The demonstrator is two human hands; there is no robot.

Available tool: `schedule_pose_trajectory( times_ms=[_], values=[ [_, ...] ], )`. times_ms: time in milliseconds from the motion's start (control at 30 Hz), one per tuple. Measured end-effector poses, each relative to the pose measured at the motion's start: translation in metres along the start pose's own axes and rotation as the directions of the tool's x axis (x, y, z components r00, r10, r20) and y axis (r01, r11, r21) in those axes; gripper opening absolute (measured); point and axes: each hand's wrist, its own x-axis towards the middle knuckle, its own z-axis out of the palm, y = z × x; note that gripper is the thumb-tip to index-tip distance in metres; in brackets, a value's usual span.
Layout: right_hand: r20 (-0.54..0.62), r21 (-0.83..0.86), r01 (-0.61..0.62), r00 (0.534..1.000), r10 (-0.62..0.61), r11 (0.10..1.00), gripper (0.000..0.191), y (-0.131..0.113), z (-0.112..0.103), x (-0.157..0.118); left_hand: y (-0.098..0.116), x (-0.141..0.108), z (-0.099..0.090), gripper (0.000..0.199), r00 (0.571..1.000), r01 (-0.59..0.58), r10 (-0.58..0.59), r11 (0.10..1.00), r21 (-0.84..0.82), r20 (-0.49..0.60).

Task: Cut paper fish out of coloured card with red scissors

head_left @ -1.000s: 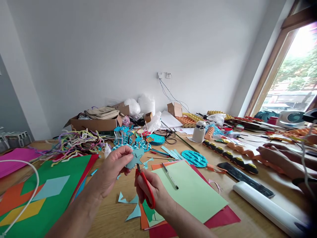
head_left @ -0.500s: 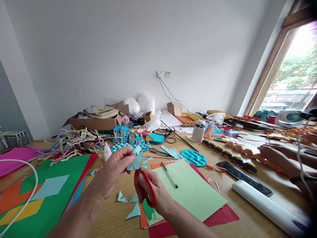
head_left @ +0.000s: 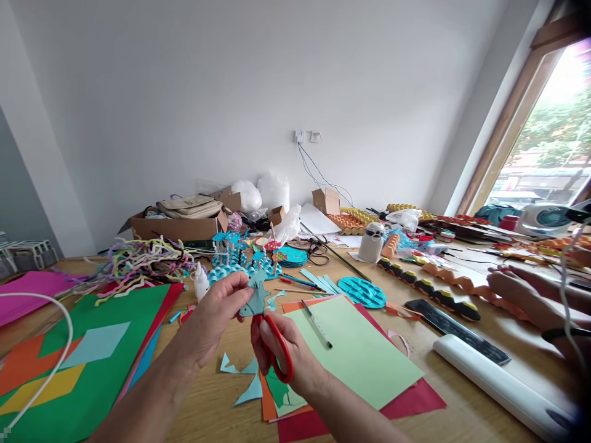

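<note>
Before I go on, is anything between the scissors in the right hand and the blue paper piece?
Nothing visible: the red scissors in the right hand appear to meet the lower edge of the blue paper piece, which the left hand pinches at its left side.

1. A light wooden table (head_left: 203, 375) carries everything; take twelve o'clock as the wall side.
2. At seven, pale blue paper scraps (head_left: 252, 392).
3. At nine, a layered paper stack (head_left: 150, 320), mostly green on top.
4. At ten, a tangle of fuzzy sticks (head_left: 138, 264), partly overlapping that stack, and a white glue bottle (head_left: 201, 285), upright.
5. At eleven, an open cardboard box (head_left: 175, 229).
6. At two, a bumpy turquoise oval (head_left: 362, 292).
7. At three, a black phone (head_left: 455, 329).
8. At four, a long white bar (head_left: 503, 387).
9. At five, red paper (head_left: 318, 426) beneath other sheets.
</note>
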Motion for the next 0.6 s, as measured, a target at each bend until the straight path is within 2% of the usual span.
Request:
schedule_pose_trajectory(
  times_ms=[400, 600],
  values=[
    [-0.006, 0.030, 0.001, 1.000, -0.001, 1.000, 0.043, 0.0059, 0.0001, 0.0004, 0.0011, 0.0002, 0.0012, 0.014, 1.000, -0.001, 0.001, 0.999, 0.047, 0.007],
    [-0.034, -0.016, 0.001, 0.999, -0.001, 1.000, 0.045, 0.0049, 0.0014, -0.0005, 0.0030, -0.0007, 0.0024, 0.013, 1.000, -0.015, 0.016, 0.995, 0.103, -0.006]
  ],
)
